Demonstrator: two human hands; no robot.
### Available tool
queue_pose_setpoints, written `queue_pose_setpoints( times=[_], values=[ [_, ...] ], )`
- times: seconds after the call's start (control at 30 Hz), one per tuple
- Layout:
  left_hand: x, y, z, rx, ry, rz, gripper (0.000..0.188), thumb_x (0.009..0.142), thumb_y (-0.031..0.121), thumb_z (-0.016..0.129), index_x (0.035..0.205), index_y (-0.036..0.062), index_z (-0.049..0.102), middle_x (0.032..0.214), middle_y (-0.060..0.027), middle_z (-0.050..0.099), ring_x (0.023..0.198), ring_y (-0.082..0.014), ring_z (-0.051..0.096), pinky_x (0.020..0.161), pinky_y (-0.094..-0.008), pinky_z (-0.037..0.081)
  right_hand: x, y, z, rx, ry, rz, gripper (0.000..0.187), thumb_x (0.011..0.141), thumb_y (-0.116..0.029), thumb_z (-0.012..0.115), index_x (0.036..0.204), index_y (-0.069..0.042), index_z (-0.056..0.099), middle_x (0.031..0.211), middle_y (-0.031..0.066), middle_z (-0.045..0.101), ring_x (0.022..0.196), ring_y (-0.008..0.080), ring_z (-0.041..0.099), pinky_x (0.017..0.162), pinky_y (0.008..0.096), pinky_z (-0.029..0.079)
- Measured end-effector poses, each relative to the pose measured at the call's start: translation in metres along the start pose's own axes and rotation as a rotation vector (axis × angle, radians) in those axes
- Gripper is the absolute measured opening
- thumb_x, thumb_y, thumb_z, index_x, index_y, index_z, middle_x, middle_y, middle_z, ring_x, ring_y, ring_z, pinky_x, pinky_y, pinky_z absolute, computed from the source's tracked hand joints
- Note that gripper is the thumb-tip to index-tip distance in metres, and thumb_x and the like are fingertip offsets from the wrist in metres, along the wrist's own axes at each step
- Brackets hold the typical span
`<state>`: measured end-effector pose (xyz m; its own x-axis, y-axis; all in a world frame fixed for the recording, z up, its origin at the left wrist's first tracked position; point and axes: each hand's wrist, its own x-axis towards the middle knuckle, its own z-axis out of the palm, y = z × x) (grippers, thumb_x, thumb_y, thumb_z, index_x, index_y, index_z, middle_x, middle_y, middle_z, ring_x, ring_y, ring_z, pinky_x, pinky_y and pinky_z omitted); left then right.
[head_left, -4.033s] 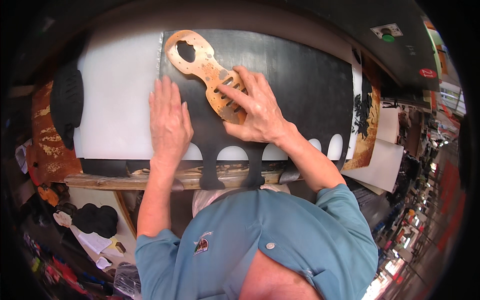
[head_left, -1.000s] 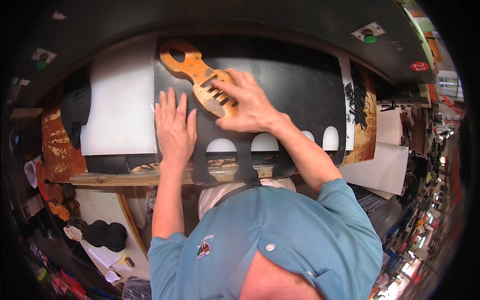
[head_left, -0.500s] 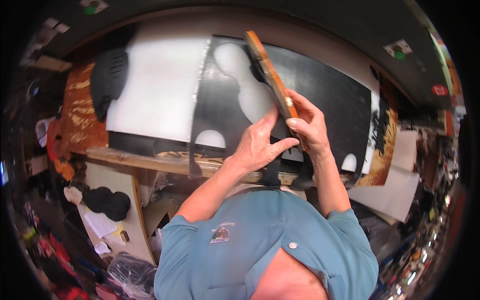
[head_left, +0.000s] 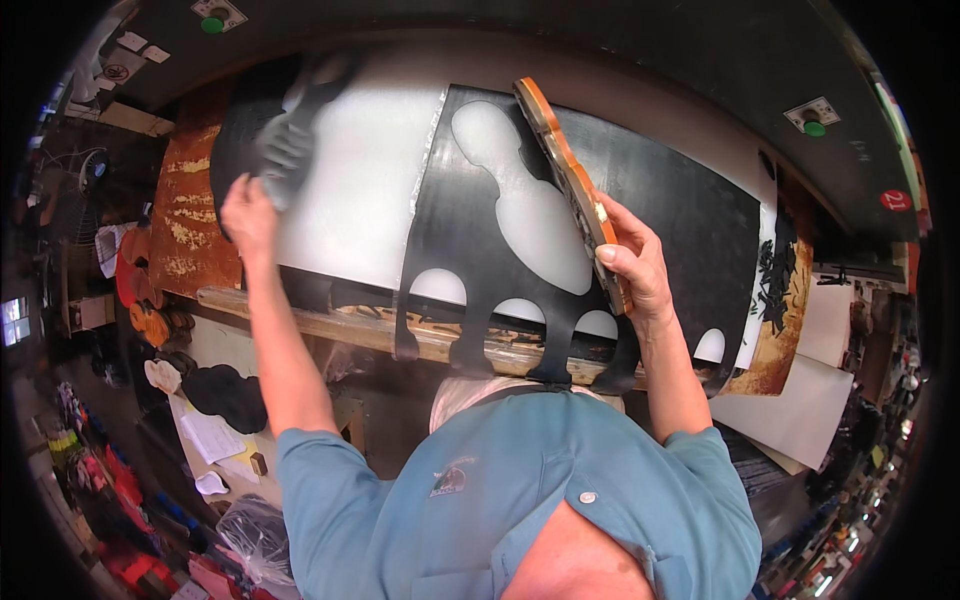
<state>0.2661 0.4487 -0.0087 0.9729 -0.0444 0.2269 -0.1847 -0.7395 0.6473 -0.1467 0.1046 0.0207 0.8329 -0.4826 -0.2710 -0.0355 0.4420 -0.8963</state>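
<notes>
My right hand [head_left: 635,255] grips the near end of a cutting die [head_left: 562,150] with an orange edge and dark inner side. The die stands tilted on edge above the black sheet [head_left: 670,190], beside a gourd-shaped cut-out [head_left: 540,230] that shows the white board beneath. Away to the left, my left hand [head_left: 250,215] has its fingers curled at the near end of a dark, floppy cut piece [head_left: 290,145], smeared by motion. That piece is over a pile of similar dark pieces [head_left: 232,140] at the left end of the white board [head_left: 365,180].
Half-round notches [head_left: 438,287] line the sheet's near edge, with strips hanging over a wooden rail [head_left: 300,322]. Black scraps [head_left: 775,280] lie at the right. A dark machine beam with green buttons [head_left: 814,128] spans the far side. A side board [head_left: 205,350] stands at left.
My left hand has left the die and swung far left with the dark piece. My right hand still holds the die, at nearly the same tilt.
</notes>
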Motion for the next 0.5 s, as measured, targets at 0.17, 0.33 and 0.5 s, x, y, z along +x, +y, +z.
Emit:
queue_pose_setpoints(
  times=[0.17,0.33,0.5],
  values=[
    [0.062,-0.01,-0.014,0.333,0.2,0.194,0.043,0.1,0.022,0.068,0.134,-0.0047,0.072,0.131,-0.0292,0.073,0.123,-0.0445,0.07,0.11,-0.0472,0.053,-0.003,0.0,-0.006,0.003,-0.042,-0.031,0.091,0.078,-0.018,0.088,0.157,0.009,0.052,0.147,0.0212,0.063,0.135,0.0261,0.061,0.119,0.0386,0.043],
    [-0.02,0.065,0.01,0.012,-0.015,0.517,0.048,0.105,0.021,0.069,0.147,-0.0023,0.064,0.155,-0.0276,0.059,0.147,-0.0443,0.053,0.122,-0.0495,0.042,-0.024,-0.009,-0.038,-0.524,0.064,-0.203,0.088,0.071,-0.022,0.094,0.15,-0.001,0.064,0.158,0.021,0.055,0.14,0.0261,0.058,0.12,0.0376,0.044],
    [-0.137,0.124,0.083,0.05,-0.387,0.858,0.061,0.105,0.028,0.072,0.156,-0.0002,0.055,0.165,-0.0279,0.048,0.156,-0.0458,0.041,0.128,-0.0544,0.033,-0.032,-0.01,-0.069,-1.008,0.137,-0.388,0.085,0.065,-0.027,0.092,0.144,-0.005,0.069,0.159,0.0277,0.051,0.14,0.0395,0.056,0.117,0.0443,0.048]
  ],
)
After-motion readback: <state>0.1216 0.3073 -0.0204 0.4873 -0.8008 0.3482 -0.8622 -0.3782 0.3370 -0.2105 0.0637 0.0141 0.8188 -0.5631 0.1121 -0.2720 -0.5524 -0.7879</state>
